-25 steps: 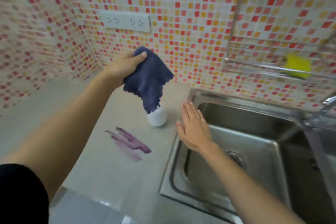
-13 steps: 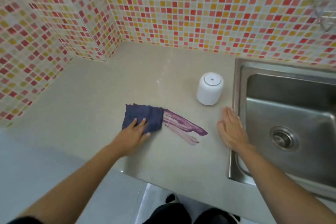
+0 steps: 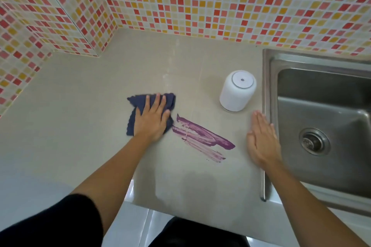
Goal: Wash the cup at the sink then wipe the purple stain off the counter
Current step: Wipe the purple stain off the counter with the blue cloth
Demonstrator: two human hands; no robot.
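A white cup (image 3: 237, 90) stands upside down on the beige counter (image 3: 80, 106), just left of the steel sink (image 3: 321, 126). A purple stain (image 3: 202, 138) streaks the counter in front of the cup. My left hand (image 3: 152, 120) presses flat on a dark blue cloth (image 3: 138, 102) lying at the stain's left end. My right hand (image 3: 261, 140) rests flat and empty on the counter between the stain and the sink's left rim, fingers together.
Mosaic-tiled walls (image 3: 200, 2) in red, orange and cream close the counter at the back and left. The sink drain (image 3: 313, 141) shows in the basin. The counter's front edge runs just below my arms, with a pale floor beneath.
The cloth came down from the air onto the counter. My left hand now presses it flat with the palm at the stain's left end. My right hand stays by the sink rim.
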